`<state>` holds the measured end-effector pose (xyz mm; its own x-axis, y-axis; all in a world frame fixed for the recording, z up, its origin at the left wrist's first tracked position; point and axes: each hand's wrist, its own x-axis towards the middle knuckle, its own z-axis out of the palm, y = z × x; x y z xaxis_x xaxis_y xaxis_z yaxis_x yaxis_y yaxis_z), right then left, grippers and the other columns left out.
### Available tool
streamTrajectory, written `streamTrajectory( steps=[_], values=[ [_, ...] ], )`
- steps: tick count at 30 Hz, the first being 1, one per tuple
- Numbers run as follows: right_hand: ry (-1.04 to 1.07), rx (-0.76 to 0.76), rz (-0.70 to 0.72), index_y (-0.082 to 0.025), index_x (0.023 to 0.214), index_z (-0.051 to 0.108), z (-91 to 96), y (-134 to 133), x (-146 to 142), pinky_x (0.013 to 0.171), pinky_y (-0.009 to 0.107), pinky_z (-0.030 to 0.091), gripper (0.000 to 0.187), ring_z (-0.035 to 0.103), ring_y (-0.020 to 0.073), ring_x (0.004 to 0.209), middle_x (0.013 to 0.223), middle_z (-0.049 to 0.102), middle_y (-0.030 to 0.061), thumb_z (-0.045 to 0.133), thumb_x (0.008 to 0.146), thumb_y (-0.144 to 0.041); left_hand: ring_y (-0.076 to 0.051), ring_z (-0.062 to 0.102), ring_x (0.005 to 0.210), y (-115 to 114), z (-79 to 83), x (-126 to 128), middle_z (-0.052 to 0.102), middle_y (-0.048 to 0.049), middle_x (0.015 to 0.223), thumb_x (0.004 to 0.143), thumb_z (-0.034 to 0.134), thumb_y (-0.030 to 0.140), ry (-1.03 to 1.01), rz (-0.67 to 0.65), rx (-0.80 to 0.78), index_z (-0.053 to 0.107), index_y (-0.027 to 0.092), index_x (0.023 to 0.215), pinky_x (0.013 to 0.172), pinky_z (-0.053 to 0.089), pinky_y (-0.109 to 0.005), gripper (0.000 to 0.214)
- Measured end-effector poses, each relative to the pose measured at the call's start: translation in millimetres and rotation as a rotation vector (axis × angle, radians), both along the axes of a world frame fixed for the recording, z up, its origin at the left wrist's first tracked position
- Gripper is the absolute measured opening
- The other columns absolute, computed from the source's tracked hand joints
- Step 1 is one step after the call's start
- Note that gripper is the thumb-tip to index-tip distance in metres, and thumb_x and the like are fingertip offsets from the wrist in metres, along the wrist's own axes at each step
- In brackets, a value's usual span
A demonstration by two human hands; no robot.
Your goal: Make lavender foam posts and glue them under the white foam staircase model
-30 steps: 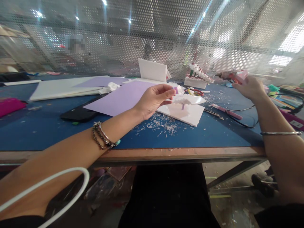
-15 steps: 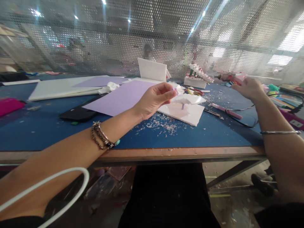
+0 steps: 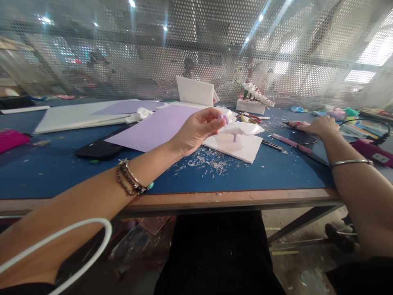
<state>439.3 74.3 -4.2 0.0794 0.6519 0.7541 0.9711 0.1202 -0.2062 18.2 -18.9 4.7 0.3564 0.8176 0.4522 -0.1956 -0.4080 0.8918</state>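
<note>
My left hand [image 3: 196, 129] hovers over the blue table [image 3: 276, 172] and pinches a small purple piece [image 3: 225, 118] between thumb and fingertips. Just right of it lies a white foam board [image 3: 245, 146] carrying a white curved foam shape on a purple stem [image 3: 242, 130]. My right hand [image 3: 321, 125] rests low on the table at the right, its fingers around a pink glue gun [image 3: 294, 123] that lies on the surface. A black cord [image 3: 310, 157] runs from there across the table.
A lilac paper sheet [image 3: 156, 127], a black phone [image 3: 100, 148], white boards [image 3: 82, 114], a folded white card [image 3: 195, 91], a small white and red model [image 3: 253, 100], a pink craft knife [image 3: 290, 142] and foam shavings [image 3: 211, 157] lie about. A perforated screen [image 3: 196, 49] closes the back.
My right hand has come down from the raised position and set the glue gun on the table. My left hand has hardly moved, still pinching the purple piece.
</note>
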Motion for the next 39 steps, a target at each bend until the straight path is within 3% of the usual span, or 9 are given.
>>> streamTrajectory(
  steps=[1, 2, 3, 6, 9, 12, 17, 24, 39],
  values=[
    [0.018, -0.027, -0.190, -0.025, 0.042, 0.029, 7.9, -7, -17, 0.061, 0.040, 0.030, 0.054, 0.049, 0.0254, 0.073, 0.062, 0.052, 0.0123, 0.077, 0.036, -0.050, -0.006, 0.048, 0.066, 0, -0.3, 0, 0.055, 0.0017, 0.075, 0.061, 0.072, 0.032, -0.008, -0.002, 0.002, 0.058, 0.019, 0.065, 0.063, 0.040, -0.018, 0.020],
    [0.022, -0.032, -0.282, -0.023, 0.046, 0.038, 16.2, -16, -38, 0.061, 0.041, 0.031, 0.046, 0.050, 0.0258, 0.075, 0.070, 0.056, 0.0150, 0.075, 0.041, -0.051, -0.006, 0.048, 0.066, 1, -0.8, 0, 0.055, 0.0020, 0.077, 0.062, 0.072, 0.031, -0.017, -0.002, 0.003, 0.058, 0.019, 0.065, 0.063, 0.040, -0.018, 0.019],
    [-0.004, -0.025, -0.210, -0.021, 0.053, 0.048, 24.1, -27, -61, 0.062, 0.040, 0.033, 0.039, 0.051, 0.0233, 0.074, 0.075, 0.058, 0.0139, 0.071, 0.050, -0.052, -0.005, 0.048, 0.066, 2, -1.4, 0, 0.056, 0.0023, 0.078, 0.062, 0.072, 0.031, -0.025, 0.002, 0.002, 0.058, 0.019, 0.066, 0.063, 0.040, -0.018, 0.019],
    [0.024, 0.008, 0.261, -0.020, 0.071, 0.060, 38.8, -70, -140, 0.060, 0.032, 0.040, 0.025, 0.052, 0.0130, 0.059, 0.065, 0.059, 0.0034, 0.061, 0.070, -0.045, -0.006, 0.050, 0.069, 4, -3.4, 1, 0.057, 0.0025, 0.080, 0.062, 0.072, 0.033, -0.029, 0.027, -0.008, 0.059, 0.019, 0.068, 0.063, 0.040, -0.018, 0.021],
    [0.030, 0.052, 0.632, -0.020, 0.080, 0.059, 37.7, -109, -204, 0.061, 0.029, 0.044, 0.025, 0.054, 0.0114, 0.060, 0.068, 0.060, -0.0002, 0.064, 0.070, -0.042, -0.009, 0.052, 0.075, 5, -4.7, 2, 0.058, 0.0025, 0.079, 0.061, 0.074, 0.036, -0.031, 0.052, -0.012, 0.059, 0.019, 0.069, 0.064, 0.040, -0.021, 0.024],
    [0.048, -0.009, 0.832, -0.018, 0.082, 0.056, 29.9, -126, -237, 0.061, 0.029, 0.046, 0.030, 0.055, 0.0113, 0.061, 0.070, 0.060, 0.0001, 0.068, 0.068, -0.042, -0.010, 0.053, 0.077, 5, -5.4, 2, 0.058, 0.0027, 0.077, 0.061, 0.075, 0.037, -0.038, 0.068, -0.009, 0.060, 0.020, 0.069, 0.066, 0.040, -0.022, 0.024],
    [0.120, -0.077, 0.856, -0.020, 0.085, 0.055, 20.4, -119, -249, 0.064, 0.030, 0.047, 0.025, 0.055, 0.0113, 0.064, 0.071, 0.060, -0.0003, 0.065, 0.072, -0.038, -0.010, 0.052, 0.078, 6, -7.4, 2, 0.058, 0.0032, 0.078, 0.062, 0.075, 0.036, -0.047, 0.038, -0.012, 0.061, 0.021, 0.069, 0.066, 0.041, -0.022, 0.022],
    [0.199, -0.004, 0.854, -0.020, 0.077, 0.055, 18.9, -121, -255, 0.062, 0.031, 0.047, 0.018, 0.055, 0.0115, 0.059, 0.067, 0.060, -0.0010, 0.063, 0.074, -0.036, -0.009, 0.053, 0.074, 7, -7.7, 2, 0.059, 0.0035, 0.073, 0.063, 0.074, 0.036, -0.040, 0.040, -0.023, 0.062, 0.020, 0.069, 0.067, 0.041, -0.021, 0.021],
    [0.048, 0.097, 0.788, -0.020, 0.082, 0.057, 15.9, -118, -255, 0.063, 0.027, 0.047, 0.012, 0.056, 0.0102, 0.061, 0.071, 0.062, -0.0004, 0.058, 0.079, -0.031, -0.006, 0.047, 0.066, 12, -10.2, 2, 0.053, 0.0032, 0.068, 0.066, 0.073, 0.038, -0.047, -0.029, 0.005, 0.060, 0.018, 0.066, 0.060, 0.039, -0.019, 0.025]
  ],
)
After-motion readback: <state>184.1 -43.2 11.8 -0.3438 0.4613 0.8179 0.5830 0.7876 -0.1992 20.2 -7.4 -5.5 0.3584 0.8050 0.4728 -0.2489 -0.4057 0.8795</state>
